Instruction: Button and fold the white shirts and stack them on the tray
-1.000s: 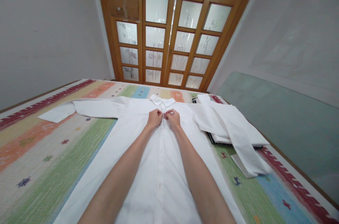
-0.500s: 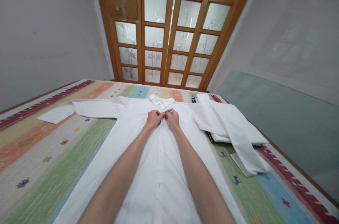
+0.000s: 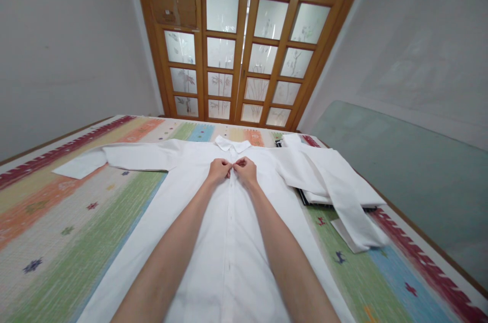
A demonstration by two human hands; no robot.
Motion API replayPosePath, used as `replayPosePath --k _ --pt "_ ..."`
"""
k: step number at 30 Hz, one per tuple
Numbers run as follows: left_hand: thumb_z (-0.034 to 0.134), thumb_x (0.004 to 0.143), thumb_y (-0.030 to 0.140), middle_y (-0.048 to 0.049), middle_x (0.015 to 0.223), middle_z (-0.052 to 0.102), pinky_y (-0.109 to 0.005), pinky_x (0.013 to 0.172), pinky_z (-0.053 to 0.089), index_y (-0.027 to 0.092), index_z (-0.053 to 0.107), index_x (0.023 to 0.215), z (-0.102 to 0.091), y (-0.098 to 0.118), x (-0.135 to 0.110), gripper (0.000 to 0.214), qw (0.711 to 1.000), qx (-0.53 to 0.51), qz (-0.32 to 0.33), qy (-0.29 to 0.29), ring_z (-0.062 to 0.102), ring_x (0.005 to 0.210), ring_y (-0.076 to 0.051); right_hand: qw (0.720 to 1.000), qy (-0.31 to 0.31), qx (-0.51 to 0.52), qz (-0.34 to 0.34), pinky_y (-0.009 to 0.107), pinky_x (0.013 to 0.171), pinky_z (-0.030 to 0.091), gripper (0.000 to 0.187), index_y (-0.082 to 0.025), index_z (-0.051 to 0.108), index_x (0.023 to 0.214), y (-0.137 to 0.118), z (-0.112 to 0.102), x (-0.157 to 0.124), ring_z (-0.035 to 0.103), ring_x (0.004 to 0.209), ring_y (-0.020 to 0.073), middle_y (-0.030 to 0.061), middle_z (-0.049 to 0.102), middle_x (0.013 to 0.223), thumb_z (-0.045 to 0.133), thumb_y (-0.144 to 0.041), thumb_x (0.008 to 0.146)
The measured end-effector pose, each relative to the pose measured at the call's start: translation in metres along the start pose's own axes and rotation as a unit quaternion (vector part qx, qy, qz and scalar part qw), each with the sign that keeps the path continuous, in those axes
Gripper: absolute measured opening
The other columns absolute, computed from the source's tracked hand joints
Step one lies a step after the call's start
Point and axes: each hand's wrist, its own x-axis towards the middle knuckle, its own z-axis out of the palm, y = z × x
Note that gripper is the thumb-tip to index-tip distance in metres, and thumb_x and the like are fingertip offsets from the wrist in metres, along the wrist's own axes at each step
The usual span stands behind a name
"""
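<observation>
A white long-sleeved shirt (image 3: 198,241) lies flat, front up, on a striped multicoloured mat (image 3: 57,221). Its collar (image 3: 232,144) points away from me. My left hand (image 3: 219,170) and my right hand (image 3: 246,171) meet at the button placket just below the collar. Both are closed in a pinch on the placket's two edges, fingertips almost touching. One sleeve (image 3: 114,156) stretches out to the left. The other sleeve (image 3: 343,196) is draped to the right over a dark flat object.
A dark flat object (image 3: 308,200) lies under the right sleeve near the mat's right edge. A wooden door with frosted glass panes (image 3: 244,48) stands beyond the mat. Grey walls rise on both sides, with a greenish panel (image 3: 400,170) on the right.
Both hands stay pinched at the placket below the collar, shifting only slightly. The view has drifted a little; the shirt lies as before.
</observation>
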Motion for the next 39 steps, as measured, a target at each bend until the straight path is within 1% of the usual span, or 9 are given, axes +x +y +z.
replayPosePath --k 5,9,16,22,26,29,31,34,39 --pt "0.060 0.073 0.013 0.0042 0.039 0.055 -0.019 0.056 0.044 0.017 0.061 0.051 -0.001 0.000 0.000 0.023 1.000 -0.007 0.000 0.008 0.055 0.042 -0.009 0.999 -0.016 -0.033 0.008 0.026 0.067 0.050 0.006 -0.021 0.058 0.069 -0.001 0.000 -0.001 0.064 0.066 0.0162 -0.0007 0.068 0.068 0.060 -0.021 0.063" --pt "0.060 0.072 0.012 0.0036 0.040 0.057 -0.020 0.058 0.044 0.017 0.061 0.050 -0.001 -0.002 0.002 0.023 1.000 -0.007 0.002 0.010 0.057 0.045 -0.010 0.999 -0.021 -0.028 0.010 0.025 0.067 0.049 0.008 -0.021 0.058 0.070 -0.001 0.000 0.001 0.064 0.068 0.0155 -0.0015 0.067 0.069 0.062 -0.021 0.063" --pt "0.057 0.071 0.012 0.0038 0.040 0.056 -0.020 0.055 0.043 0.017 0.061 0.051 0.000 -0.004 0.003 0.021 1.000 -0.005 0.015 0.009 0.057 0.045 -0.010 0.996 -0.054 -0.024 0.070 0.023 0.060 0.047 0.019 -0.023 0.056 0.078 -0.001 -0.002 0.006 0.061 0.061 0.0143 -0.0052 0.065 0.063 0.063 -0.019 0.061" --pt "0.057 0.072 0.016 0.0044 0.038 0.052 -0.020 0.050 0.039 0.017 0.060 0.050 0.001 -0.009 0.004 0.022 0.999 0.005 0.033 0.010 0.051 0.040 -0.009 0.994 -0.040 -0.022 0.103 0.023 0.056 0.045 0.024 -0.022 0.054 0.079 0.005 0.000 0.010 0.059 0.059 0.0137 -0.0040 0.065 0.063 0.066 -0.021 0.058" --pt "0.057 0.072 0.018 0.0034 0.039 0.052 -0.021 0.053 0.041 0.017 0.062 0.051 0.002 -0.013 0.005 0.022 0.998 0.024 0.054 0.028 0.053 0.045 -0.011 0.991 -0.034 -0.016 0.129 0.022 0.052 0.042 0.028 -0.022 0.051 0.081 0.007 0.003 0.013 0.056 0.054 0.0132 -0.0056 0.061 0.060 0.065 -0.020 0.057" --pt "0.058 0.071 0.019 0.0005 0.050 0.058 -0.024 0.062 0.045 0.017 0.063 0.052 0.004 -0.014 0.006 0.020 0.994 0.044 0.076 0.059 0.059 0.058 -0.014 0.991 -0.024 -0.028 0.132 0.022 0.052 0.041 0.028 -0.022 0.049 0.080 0.004 0.005 0.013 0.055 0.055 0.0136 -0.0070 0.058 0.058 0.063 -0.019 0.057" --pt "0.060 0.069 0.017 -0.0028 0.068 0.064 -0.027 0.073 0.047 0.017 0.064 0.054 0.006 -0.015 0.009 0.016 0.990 0.054 0.093 0.088 0.062 0.074 -0.017 0.992 -0.010 -0.053 0.111 0.023 0.056 0.041 0.024 -0.023 0.048 0.077 0.002 0.006 0.010 0.056 0.060 0.0141 -0.0067 0.058 0.060 0.061 -0.019 0.058" --pt "0.061 0.068 0.015 -0.0066 0.092 0.064 -0.033 0.090 0.046 0.017 0.066 0.057 0.008 -0.017 0.012 0.012 0.982 0.080 0.123 0.117 0.058 0.095 -0.021 0.993 0.011 -0.104 0.061 0.024 0.063 0.042 0.018 -0.023 0.047 0.073 -0.002 0.008 0.004 0.057 0.068 0.0150 -0.0050 0.059 0.065 0.059 -0.019 0.061" --pt "0.062 0.072 0.016 -0.0091 0.102 0.058 -0.043 0.099 0.041 0.019 0.067 0.058 0.009 -0.023 0.014 0.015 0.966 0.157 0.162 0.125 0.052 0.103 -0.026 0.990 0.013 -0.142 0.021 0.026 0.067 0.042 0.012 -0.024 0.049 0.074 -0.004 0.011 -0.002 0.057 0.070 0.0163 -0.0032 0.060 0.068 0.056 -0.018 0.067"
